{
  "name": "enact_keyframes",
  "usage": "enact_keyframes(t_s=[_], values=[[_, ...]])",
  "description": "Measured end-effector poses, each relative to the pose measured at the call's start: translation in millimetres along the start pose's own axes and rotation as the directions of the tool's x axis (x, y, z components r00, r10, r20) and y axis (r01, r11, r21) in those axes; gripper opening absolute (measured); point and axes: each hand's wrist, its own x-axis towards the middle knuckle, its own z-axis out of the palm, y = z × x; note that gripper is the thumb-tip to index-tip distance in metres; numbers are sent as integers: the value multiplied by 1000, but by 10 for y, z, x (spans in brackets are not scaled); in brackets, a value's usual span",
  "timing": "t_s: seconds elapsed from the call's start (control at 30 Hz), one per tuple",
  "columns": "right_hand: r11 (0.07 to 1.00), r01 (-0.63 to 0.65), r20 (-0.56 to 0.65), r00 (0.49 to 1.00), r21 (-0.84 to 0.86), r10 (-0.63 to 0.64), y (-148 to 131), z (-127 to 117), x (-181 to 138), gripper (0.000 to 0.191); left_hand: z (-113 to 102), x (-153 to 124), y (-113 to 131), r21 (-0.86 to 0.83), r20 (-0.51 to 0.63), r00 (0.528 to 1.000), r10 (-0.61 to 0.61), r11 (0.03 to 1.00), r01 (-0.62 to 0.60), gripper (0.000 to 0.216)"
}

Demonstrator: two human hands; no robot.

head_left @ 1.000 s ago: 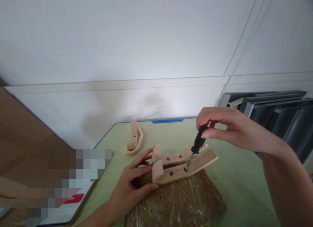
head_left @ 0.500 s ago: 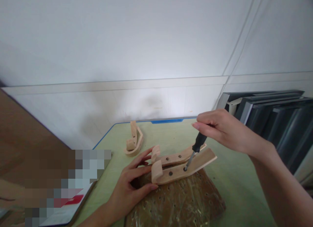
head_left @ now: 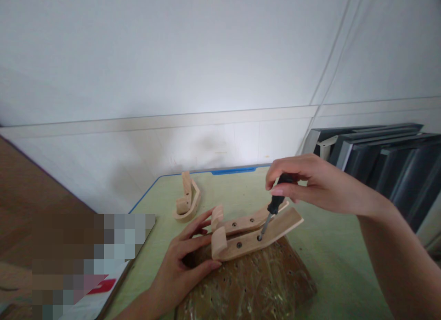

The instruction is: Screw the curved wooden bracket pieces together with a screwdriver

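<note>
My right hand (head_left: pixel 296 177) grips the black handle of a screwdriver (head_left: pixel 276 202). The screwdriver slants down, its tip in the right-hand hole of the nearer wooden hook (head_left: pixel 250 245). A second wooden hook (head_left: pixel 243 224) lies just behind it, roughly parallel, with two dark screws or holes showing. Both have thick curled ends at the left and rest on a brown tape-wrapped block (head_left: pixel 255 283) dotted with small holes. Against those curled ends, my left hand (head_left: pixel 188 251) is closed around the hooks, thumb at the near one's lower edge and fingers behind.
Two more wooden hooks (head_left: pixel 196 202) lie together at the back left of the green tabletop (head_left: pixel 227 189). A white wall (head_left: pixel 220 140) rises behind its blue edge. Dark panels (head_left: pixel 379 159) lean at the right. A partly pixelated item (head_left: pixel 99 285) occupies the left side.
My right hand's fingers have shifted on the screwdriver handle, showing more of it. The tip stays in the same hole, and the left hand keeps its hold. The view has shifted slightly.
</note>
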Motion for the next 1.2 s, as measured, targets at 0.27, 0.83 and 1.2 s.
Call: enact_keyframes(t_s=[0.27,0.83,1.2], values=[[967,-26,210,977,255,-29,-4,-173,-122,30,-17,8,1,20,10,1000,5,1000,-5,29],[995,-63,48,997,73,59,70,-135,-33,24,35,30,71,-59,-86,994,-63,997,58,28],[989,-101,-20,995,-111,99,134,-56,8,19,37,30,57,-43,-62,997,-37,999,34,27]])
